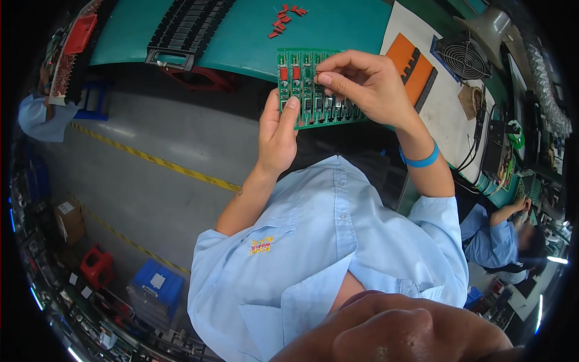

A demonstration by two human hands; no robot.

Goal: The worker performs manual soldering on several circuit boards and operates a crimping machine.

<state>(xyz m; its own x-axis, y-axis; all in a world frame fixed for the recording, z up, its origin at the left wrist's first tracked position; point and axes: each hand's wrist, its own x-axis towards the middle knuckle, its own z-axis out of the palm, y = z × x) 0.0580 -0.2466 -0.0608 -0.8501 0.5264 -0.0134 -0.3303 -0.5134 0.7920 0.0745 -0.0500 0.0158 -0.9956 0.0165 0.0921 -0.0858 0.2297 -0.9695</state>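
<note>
A green circuit board panel (306, 90), divided into several strips with small parts, is held up at the green table's near edge. My left hand (279, 136) grips its left side, thumb on top and fingers underneath. Red box-shaped components (289, 73) stand on the two leftmost strips. Above the strips just right of them, my right hand (371, 84) is closed in a thumb-and-forefinger pinch. What lies between those fingertips is too small to make out. This hand hides part of the panel's upper right. Loose red components with wire leads (280, 23) lie scattered on the table beyond.
Black slotted rack (184, 30) rests on the green table (241, 45), left of the loose components. To the right are an orange board (410, 66), a fan (463, 60) and cables. Co-workers sit at far left (45, 114) and lower right (497, 241). A red stool (96, 265) stands behind.
</note>
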